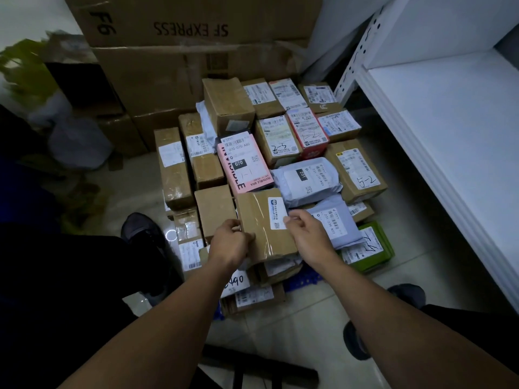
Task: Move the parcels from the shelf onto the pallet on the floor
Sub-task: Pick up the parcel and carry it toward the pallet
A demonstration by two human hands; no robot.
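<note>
A flat brown cardboard parcel (264, 226) with clear tape and a white label is gripped at both sides. The left hand (229, 240) is curled round its 9 o'clock edge, and the right hand (307, 233) pinches its 3 o'clock edge. It is held at the near side of the pile of parcels (278, 138) on the blue plastic pallet (302, 282); whether it rests there cannot be told. A pink rectangular box (244, 167) lies at its 12 o'clock and a green box (373, 248) at its 4 o'clock. The white metal shelf (449, 130) stands at 3 o'clock.

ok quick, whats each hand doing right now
Left hand: grips the taped brown parcel at its left edge.
Right hand: grips the same parcel's right edge.
</note>
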